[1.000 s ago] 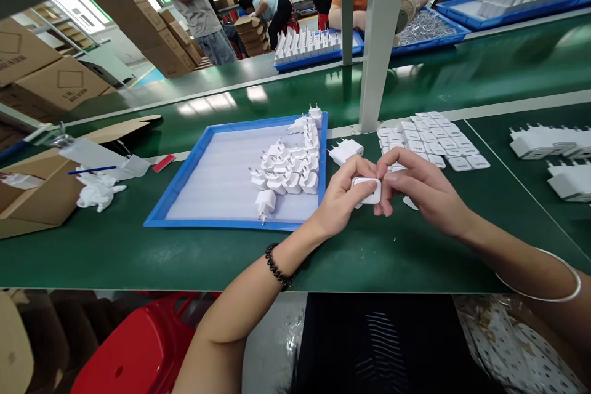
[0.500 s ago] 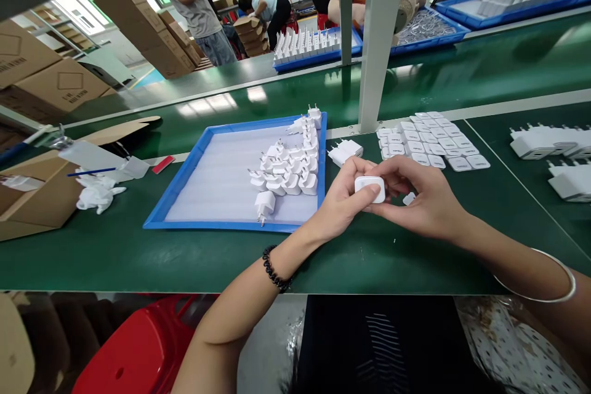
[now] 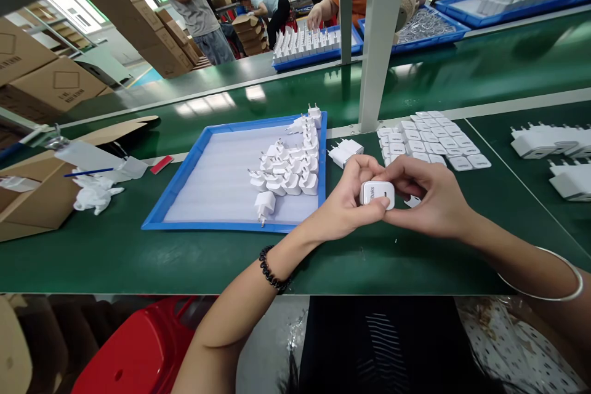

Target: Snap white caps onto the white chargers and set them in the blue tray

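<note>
Between my hands is a white charger (image 3: 376, 193), its printed face with a small port turned up toward me. My left hand (image 3: 353, 197) grips it, the thumb lying along its lower edge. Fingers of my right hand (image 3: 427, 197) close on the charger's right side; its pins are hidden. Just beyond my left hand a pair of white chargers (image 3: 345, 151) lies on the green bench. Behind my right hand are rows of flat white caps (image 3: 434, 138), and one loose white piece (image 3: 412, 201) shows partly under that hand.
A blue tray (image 3: 150, 221) at left holds several white plug chargers (image 3: 289, 166). More chargers (image 3: 549, 141) lie far right. A metal post (image 3: 373, 43) rises behind my hands. Across the bench, a co-worker's hand (image 3: 321, 12) is over another tray. An open carton (image 3: 41, 197) stands left.
The charger has shifted slightly right and tipped, so its printed face and port now show. A co-worker's hand has reached over the far tray.
</note>
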Tool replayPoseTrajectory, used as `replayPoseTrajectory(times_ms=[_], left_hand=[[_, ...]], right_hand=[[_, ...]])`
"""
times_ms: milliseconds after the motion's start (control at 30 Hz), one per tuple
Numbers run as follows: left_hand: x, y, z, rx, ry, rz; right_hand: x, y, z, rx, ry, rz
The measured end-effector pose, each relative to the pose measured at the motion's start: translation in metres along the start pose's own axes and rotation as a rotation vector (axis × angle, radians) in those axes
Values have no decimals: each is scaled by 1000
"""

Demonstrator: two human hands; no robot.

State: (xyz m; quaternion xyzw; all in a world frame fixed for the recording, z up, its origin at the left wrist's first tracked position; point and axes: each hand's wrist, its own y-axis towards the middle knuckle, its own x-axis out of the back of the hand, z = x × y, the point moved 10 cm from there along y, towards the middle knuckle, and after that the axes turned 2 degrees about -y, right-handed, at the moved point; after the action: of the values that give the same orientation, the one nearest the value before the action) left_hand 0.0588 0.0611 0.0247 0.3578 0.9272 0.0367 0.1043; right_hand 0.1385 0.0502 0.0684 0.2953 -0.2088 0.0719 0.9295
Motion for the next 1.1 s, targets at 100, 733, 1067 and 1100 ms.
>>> replayPoseTrajectory(times_ms=[100, 733, 1067, 1100], left_hand=[[-1, 1, -2, -24, 2, 17], [16, 10, -6, -3, 58, 71], [28, 15, 5, -14, -37, -59], [29, 15, 6, -50, -54, -105]], right_hand=[[-1, 0, -1, 0, -7, 26], [1, 6, 12, 277, -30, 167], [0, 12, 1, 242, -80, 128], [-1, 11, 0, 249, -107, 96]])
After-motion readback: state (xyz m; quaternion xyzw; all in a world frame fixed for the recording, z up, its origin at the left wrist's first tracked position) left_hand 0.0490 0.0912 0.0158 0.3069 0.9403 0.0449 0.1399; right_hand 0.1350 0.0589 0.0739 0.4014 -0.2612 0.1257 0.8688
